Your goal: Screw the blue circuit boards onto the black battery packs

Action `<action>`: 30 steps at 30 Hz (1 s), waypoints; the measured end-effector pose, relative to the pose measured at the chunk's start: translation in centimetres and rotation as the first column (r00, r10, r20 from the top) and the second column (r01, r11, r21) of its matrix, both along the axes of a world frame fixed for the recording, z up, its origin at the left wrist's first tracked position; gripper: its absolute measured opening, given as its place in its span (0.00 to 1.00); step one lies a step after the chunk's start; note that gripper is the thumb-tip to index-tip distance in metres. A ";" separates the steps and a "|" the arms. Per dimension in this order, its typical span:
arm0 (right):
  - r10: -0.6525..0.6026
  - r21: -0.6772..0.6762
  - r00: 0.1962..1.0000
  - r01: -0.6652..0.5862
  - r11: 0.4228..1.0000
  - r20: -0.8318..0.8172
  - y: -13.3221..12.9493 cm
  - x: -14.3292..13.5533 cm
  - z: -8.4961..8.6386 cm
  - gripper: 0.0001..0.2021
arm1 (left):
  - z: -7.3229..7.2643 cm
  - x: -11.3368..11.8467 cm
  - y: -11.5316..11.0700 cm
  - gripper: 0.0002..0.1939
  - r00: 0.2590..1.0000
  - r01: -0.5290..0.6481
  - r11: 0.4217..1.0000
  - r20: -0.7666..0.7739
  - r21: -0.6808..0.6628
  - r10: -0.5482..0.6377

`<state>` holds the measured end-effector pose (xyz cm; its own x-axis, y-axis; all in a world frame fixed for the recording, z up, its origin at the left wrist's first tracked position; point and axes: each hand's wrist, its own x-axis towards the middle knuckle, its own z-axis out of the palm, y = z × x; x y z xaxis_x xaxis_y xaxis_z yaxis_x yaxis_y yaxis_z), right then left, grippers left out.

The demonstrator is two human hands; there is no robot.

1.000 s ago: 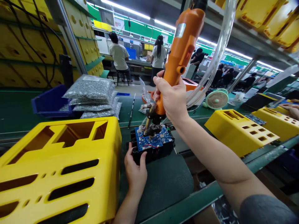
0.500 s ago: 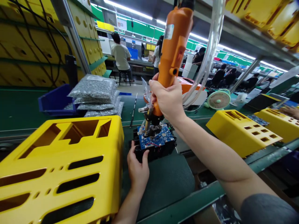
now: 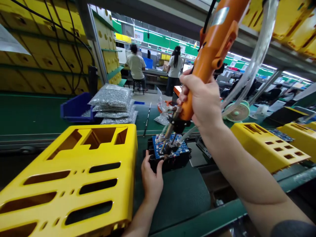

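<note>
My right hand (image 3: pixel 203 97) is wrapped round an orange electric screwdriver (image 3: pixel 209 49), which leans with its top to the right. Its tip end reaches down to a blue circuit board (image 3: pixel 182 148); whether it sits on a screw is hidden. The board lies on a black plastic base (image 3: pixel 172 163). At the near left corner of that base, my left hand (image 3: pixel 152 176) grips the edge between thumb and fingers. Clear hoses (image 3: pixel 254 62) run down beside the screwdriver.
A big yellow housing (image 3: pixel 74 177) stands at the left, close to my left forearm. Behind it are stacked bags of screws (image 3: pixel 112 98) and a blue bin (image 3: pixel 75 107). A thin rod (image 3: pixel 147 120), a green fan (image 3: pixel 238 111) and another yellow housing (image 3: pixel 269 144) lie beyond and to the right.
The screwdriver has tilted further to the right, and its tip has shifted towards the near side of the board. My left hand keeps its hold on the base. The view has turned slightly left.
</note>
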<state>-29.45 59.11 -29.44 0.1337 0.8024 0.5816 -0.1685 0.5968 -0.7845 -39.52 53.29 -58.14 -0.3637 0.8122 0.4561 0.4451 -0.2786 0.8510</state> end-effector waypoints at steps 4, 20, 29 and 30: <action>0.000 0.024 1.000 0.000 1.000 -0.010 1.0 -2.1 -2.5 0.10 | 0.1 0.0 0.0 0.27 1.000 -0.018 1.000 -0.020 -0.005 0.018; 0.054 0.000 0.999 -0.054 0.999 0.007 0.8 -4.0 -4.0 0.09 | -0.3 0.0 -0.1 0.25 0.999 -0.028 0.999 -0.030 -0.030 0.027; 0.061 -0.025 0.998 -0.062 0.998 -0.015 0.9 -4.0 -3.9 0.10 | -0.2 -0.2 -0.1 0.25 0.999 -0.030 0.999 -0.021 -0.031 0.029; 0.069 -0.034 0.997 -0.070 0.997 -0.014 0.8 -3.6 -3.4 0.10 | -0.1 -0.2 0.0 0.25 0.999 -0.033 0.999 -0.021 -0.026 0.032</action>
